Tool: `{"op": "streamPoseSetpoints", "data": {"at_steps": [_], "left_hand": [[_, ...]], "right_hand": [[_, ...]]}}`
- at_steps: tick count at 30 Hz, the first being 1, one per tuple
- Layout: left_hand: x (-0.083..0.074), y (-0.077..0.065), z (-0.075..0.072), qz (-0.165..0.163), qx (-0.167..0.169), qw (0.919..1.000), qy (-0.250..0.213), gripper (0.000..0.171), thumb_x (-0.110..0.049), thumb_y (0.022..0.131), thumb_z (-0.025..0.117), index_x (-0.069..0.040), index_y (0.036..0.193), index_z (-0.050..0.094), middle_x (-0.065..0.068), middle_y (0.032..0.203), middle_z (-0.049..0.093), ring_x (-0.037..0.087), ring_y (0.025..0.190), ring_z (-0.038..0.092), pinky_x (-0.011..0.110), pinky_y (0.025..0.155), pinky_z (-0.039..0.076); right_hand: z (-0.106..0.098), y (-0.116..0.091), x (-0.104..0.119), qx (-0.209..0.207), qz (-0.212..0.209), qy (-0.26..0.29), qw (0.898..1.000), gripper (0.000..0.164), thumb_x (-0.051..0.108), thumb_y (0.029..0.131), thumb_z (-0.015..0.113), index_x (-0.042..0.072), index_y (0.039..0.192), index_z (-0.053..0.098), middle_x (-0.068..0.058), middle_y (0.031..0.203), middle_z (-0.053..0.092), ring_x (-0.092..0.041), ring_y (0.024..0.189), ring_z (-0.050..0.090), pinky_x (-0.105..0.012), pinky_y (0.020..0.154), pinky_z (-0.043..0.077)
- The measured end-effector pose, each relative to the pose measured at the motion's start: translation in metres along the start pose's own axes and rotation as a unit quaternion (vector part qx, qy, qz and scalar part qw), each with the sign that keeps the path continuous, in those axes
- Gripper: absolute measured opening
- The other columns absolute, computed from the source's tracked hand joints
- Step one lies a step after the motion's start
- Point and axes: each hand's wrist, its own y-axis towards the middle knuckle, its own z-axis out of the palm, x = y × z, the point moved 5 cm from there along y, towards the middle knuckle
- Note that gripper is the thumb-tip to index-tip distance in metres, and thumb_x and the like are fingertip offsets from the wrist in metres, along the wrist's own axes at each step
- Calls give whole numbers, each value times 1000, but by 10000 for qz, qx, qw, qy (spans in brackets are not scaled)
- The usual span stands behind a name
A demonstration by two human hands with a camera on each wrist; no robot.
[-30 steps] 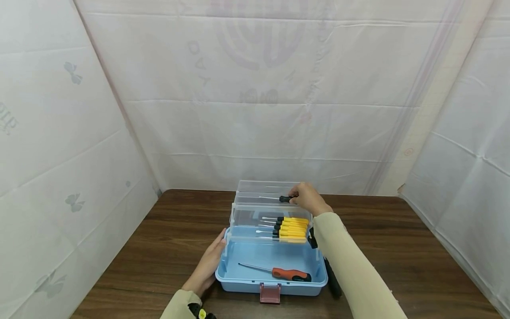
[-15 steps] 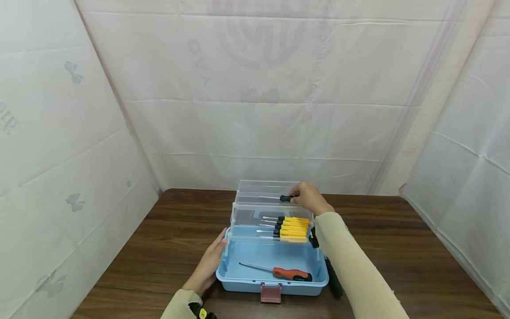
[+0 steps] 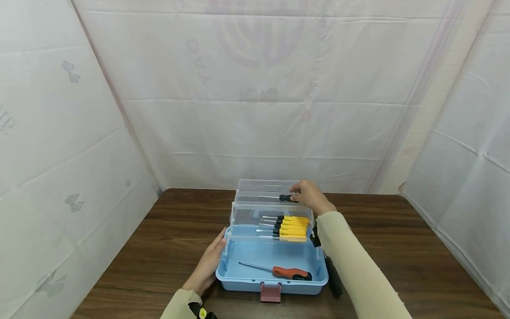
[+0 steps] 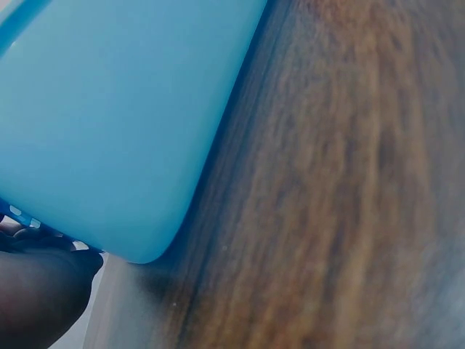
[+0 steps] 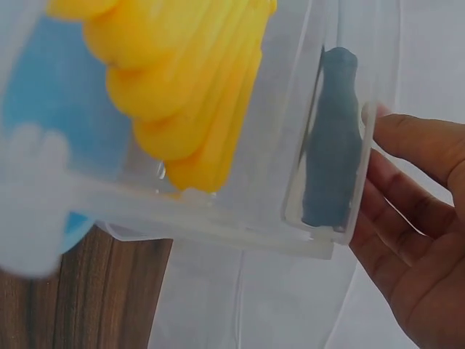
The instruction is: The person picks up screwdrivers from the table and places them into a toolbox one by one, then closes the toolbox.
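A light-blue toolbox [image 3: 255, 253] with clear stepped trays [image 3: 247, 213] stands unfolded. My left hand [image 3: 208, 265] rests along its left side with fingers extended; in the left wrist view the box wall [image 4: 123, 123] fills much of the picture. In the topmost tray lies a screwdriver [image 5: 330, 138] with a dark handle. At that tray's right end is my right hand [image 5: 421, 196], thumb at the rim and fingers spread along the outer wall. Several yellow-handled screwdrivers [image 3: 292, 227] fill the tray below. An orange and black screwdriver [image 3: 291, 273] lies in the box's bottom.
A pink latch [image 3: 270, 292] hangs at the toolbox's front. Beside its right wall a black, elongated object [image 3: 334, 279] lies partly hidden by the right sleeve. The dark wooden table [image 3: 151, 266] is bordered by pale cloth walls [image 3: 255, 133].
My right hand has drawn slightly to the right, its fingers opening away from the dark screwdriver handle, which stays in the top tray. The left hand keeps its place.
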Motion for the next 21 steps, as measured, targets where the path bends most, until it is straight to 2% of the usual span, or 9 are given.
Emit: {"op": "streamPoseSetpoints", "data": {"at_steps": [8,15,21], "left_hand": [[0,-1,-1,-28,6,10000,-11,62,-46,104,30,-18,156,13,18,161,11,44,146,9,63,114,14],[0,0,-1,-57,-24,10000,-23,61,-45,104,29,-19,156,13,18,161,11,44,146,9,63,113,14],[1,0,-1,-48,-14,10000,-37,61,-46,104,30,-19,156,13,18,161,11,45,146,9,64,113,14]], "right_hand": [[-7,-6,-1,-155,-99,31,9998,32,12,93,63,1,123,63,-19,123,63,-33,111,61,-47,91,54],[-17,-13,-4,-324,-180,-51,9993,35,15,94,62,0,125,61,-19,118,64,-32,105,61,-47,89,54],[-22,-19,-10,-287,-53,-13,9996,39,18,94,63,-1,127,59,-20,116,63,-31,100,62,-46,85,55]]}}
